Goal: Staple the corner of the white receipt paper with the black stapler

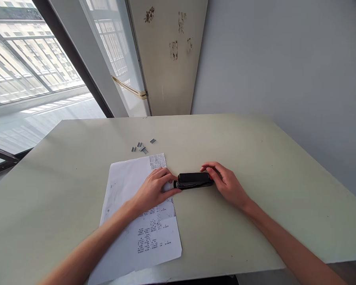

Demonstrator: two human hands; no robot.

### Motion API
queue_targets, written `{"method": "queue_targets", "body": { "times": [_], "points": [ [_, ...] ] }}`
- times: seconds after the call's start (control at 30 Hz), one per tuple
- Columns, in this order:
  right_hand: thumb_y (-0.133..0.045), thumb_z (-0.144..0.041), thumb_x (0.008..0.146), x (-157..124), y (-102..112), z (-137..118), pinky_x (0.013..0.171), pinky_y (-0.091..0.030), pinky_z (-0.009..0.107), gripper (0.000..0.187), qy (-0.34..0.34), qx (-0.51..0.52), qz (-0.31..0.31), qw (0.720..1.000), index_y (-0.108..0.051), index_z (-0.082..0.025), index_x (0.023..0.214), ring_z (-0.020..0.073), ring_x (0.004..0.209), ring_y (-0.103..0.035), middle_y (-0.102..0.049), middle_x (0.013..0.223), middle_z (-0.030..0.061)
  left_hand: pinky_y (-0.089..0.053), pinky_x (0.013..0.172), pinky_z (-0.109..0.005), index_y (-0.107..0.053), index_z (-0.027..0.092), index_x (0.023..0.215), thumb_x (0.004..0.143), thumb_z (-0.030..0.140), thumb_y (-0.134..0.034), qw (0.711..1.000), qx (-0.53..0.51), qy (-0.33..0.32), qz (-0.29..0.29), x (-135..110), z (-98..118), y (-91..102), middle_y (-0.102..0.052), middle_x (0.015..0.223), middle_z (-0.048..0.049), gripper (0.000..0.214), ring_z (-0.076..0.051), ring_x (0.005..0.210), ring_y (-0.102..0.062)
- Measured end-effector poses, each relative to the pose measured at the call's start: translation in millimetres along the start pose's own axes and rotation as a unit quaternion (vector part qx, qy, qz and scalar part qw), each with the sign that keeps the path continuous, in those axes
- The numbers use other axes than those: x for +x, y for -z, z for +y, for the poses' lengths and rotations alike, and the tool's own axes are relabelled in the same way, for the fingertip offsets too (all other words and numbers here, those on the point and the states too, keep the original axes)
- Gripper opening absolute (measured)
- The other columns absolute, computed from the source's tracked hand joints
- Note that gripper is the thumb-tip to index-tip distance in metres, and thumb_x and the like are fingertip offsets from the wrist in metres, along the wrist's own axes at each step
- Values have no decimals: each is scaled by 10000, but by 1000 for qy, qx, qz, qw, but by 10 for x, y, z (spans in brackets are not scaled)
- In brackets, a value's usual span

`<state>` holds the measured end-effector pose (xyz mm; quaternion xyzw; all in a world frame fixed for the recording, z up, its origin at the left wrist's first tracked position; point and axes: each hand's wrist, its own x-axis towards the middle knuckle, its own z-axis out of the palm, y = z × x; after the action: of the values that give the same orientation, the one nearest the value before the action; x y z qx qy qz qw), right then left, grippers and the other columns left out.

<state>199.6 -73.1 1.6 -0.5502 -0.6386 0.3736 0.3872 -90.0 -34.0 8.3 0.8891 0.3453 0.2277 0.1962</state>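
Note:
A black stapler [195, 180] lies sideways on the pale table, its left end by the edge of a printed paper sheet [158, 237]. The fingers of my left hand [156, 186] close around that left end, with the hand resting over the paper. At the other end, where a bit of red shows, my right hand [224, 182] grips the stapler between thumb and fingers. Part of the sheet is hidden under my left forearm. Several small strips of grey staples [142, 148] lie just beyond the paper's top edge.
The pale table [255, 150] spreads out on both sides of my arms. Behind it stand a fridge [169, 79] with worn patches and a grey wall [279, 59]. A window with railings [32, 59] is at the left.

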Motion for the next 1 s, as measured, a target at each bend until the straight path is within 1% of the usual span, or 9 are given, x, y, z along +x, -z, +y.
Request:
{"method": "queue_targets", "body": {
  "times": [0.1,0.23,0.33,0.43,0.57,0.7,0.83,0.93,1.0],
  "points": [
    [-402,-599,1073,-7,-11,-42,929,-556,419,427,6,-25,-13,1000,-672,-281,1162,263,1016,-686,-754,1135,74,-526,862,-377,-687,235,1057,994,495,-676,1000,-7,1,7,-15,13,-6,-668,983,-46,268,-218,903,-632],
    [-571,-578,1011,-17,-63,-98,827,-562,386,356,47,-49,-85,994,-659,-281,1186,254,952,-683,-744,1105,67,-529,788,-347,-680,222,1009,1028,455,-637,999,-14,8,36,-31,50,-19,-659,957,-40,238,-181,810,-612],
    [-637,-545,989,-12,-94,-99,821,-554,383,318,65,-56,-85,993,-654,-293,1182,256,957,-681,-742,1086,60,-524,732,-327,-679,214,967,1053,438,-592,999,-8,-4,51,-33,68,-7,-664,923,-40,256,-169,772,-601],
    [-639,-544,989,1,-65,-65,743,-537,369,298,56,-59,-81,993,-677,-298,1154,257,924,-674,-745,1046,58,-534,747,-326,-690,214,1008,1060,410,-576,999,8,-19,50,-40,47,42,-684,942,-46,233,-174,796,-636],
    [-663,-560,965,10,47,-9,653,-500,347,313,31,-60,-66,996,-693,-299,1135,247,852,-650,-743,1001,49,-539,794,-334,-696,221,1091,1057,367,-577,998,37,-22,35,-71,-30,145,-703,1014,-59,192,-186,848,-667],
    [-678,-555,956,12,126,11,676,-490,346,292,29,-68,-59,996,-706,-306,1105,232,803,-623,-731,927,25,-531,813,-345,-696,221,1092,1059,370,-565,998,61,-30,14,-97,-79,219,-706,1031,-65,201,-199,868,-666],
    [-705,-551,940,22,141,15,701,-495,342,288,23,-59,-68,996,-714,-306,1092,218,792,-614,-725,911,12,-522,860,-358,-703,228,1090,1069,383,-552,998,57,-34,-5,-96,-113,253,-709,1051,-64,217,-207,909,-666],
    [-730,-569,913,32,143,16,716,-504,342,311,6,-53,-71,996,-722,-308,1081,211,779,-614,-717,887,2,-521,897,-365,-700,255,1151,1032,464,-618,998,36,-20,-38,-96,-175,303,-697,1107,-61,254,-225,985,-664],
    [-746,-580,895,37,147,9,715,-509,338,323,-6,-42,-73,996,-727,-305,1065,207,780,-618,-714,883,-1,-526,902,-374,-683,266,1164,947,558,-710,998,30,13,-53,-110,-230,362,-684,1126,-57,365,-245,1022,-656]
  ]
}}
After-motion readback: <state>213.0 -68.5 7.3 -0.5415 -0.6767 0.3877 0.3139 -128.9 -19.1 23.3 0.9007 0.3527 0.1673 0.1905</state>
